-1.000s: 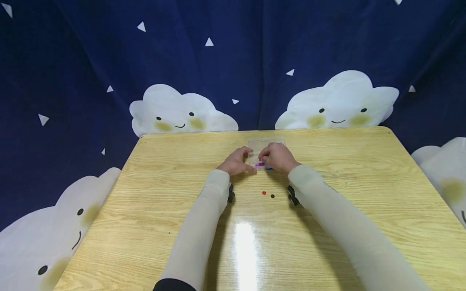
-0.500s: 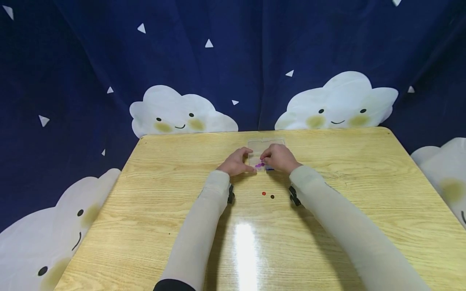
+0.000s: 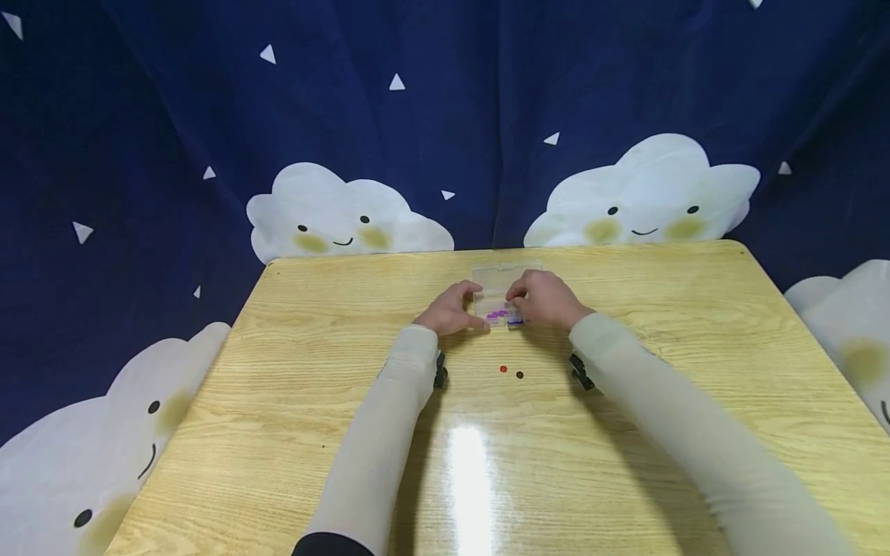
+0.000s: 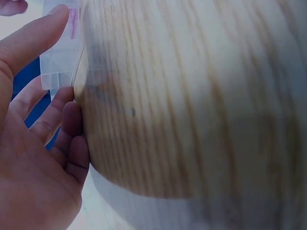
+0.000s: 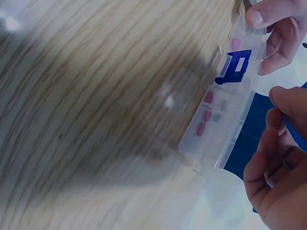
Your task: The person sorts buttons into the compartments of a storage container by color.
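A clear plastic compartment box [image 3: 484, 307] with its clear lid [image 3: 499, 276] raised at the back sits near the table's far edge. My left hand [image 3: 448, 309] grips its left end, thumb in front and fingers behind. Several small purple-pink pieces [image 3: 497, 315] lie inside; in the right wrist view, pink pieces [image 5: 206, 116] show through the wall beside a blue latch [image 5: 236, 67]. Above the right part of the box is my right hand [image 3: 545, 297], its fingers [image 5: 283, 155] loosely curled. No piece shows between its fingertips.
On the wooden table [image 3: 313, 401], a small red disc [image 3: 504, 369] and a small black disc [image 3: 520, 375] lie in front of the box. A dark blue curtain [image 3: 487, 116] with clouds hangs directly behind the far edge. Black bands are on both wrists.
My right hand has moved a little to the right, away from the purple-pink pieces, more of which now show. The purple piece seen at its fingertips is no longer there. My left hand stays put.
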`<state>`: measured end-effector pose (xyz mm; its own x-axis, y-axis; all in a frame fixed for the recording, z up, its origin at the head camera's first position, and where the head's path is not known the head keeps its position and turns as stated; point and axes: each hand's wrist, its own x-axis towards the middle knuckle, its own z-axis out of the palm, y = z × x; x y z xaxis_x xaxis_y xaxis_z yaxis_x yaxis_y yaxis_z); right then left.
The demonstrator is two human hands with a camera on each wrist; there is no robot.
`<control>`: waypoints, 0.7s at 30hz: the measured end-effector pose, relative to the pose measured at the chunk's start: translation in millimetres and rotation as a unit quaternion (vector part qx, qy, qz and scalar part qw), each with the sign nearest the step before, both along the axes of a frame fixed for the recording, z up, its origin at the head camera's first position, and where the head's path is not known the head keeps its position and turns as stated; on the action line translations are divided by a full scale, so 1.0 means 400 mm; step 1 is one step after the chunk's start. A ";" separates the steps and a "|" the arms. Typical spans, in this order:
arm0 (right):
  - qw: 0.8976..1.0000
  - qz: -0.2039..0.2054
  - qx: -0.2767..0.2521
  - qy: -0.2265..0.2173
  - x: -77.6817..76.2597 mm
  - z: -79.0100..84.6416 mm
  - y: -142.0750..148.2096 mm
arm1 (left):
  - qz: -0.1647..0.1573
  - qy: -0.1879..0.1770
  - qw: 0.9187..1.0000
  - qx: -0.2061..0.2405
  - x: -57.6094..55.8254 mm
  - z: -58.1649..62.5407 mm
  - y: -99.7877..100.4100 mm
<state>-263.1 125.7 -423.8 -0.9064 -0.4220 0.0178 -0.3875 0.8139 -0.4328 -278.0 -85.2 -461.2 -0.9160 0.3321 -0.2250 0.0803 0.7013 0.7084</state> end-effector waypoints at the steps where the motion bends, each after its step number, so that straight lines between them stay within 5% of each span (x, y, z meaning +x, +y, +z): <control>1: 1.000 0.004 0.000 0.003 0.002 0.003 0.004 | -0.001 0.000 1.000 -0.001 0.000 0.001 0.000; 21: 0.996 0.077 0.028 0.042 0.056 0.051 0.024 | 0.002 -0.001 1.000 0.007 0.000 -0.001 -0.001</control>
<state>-240.8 135.4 -403.2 -0.8270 -0.5587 0.0628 -0.5426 0.7639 -0.3492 -277.8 -85.5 -461.6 -0.9169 0.3312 -0.2227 0.0753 0.6916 0.7183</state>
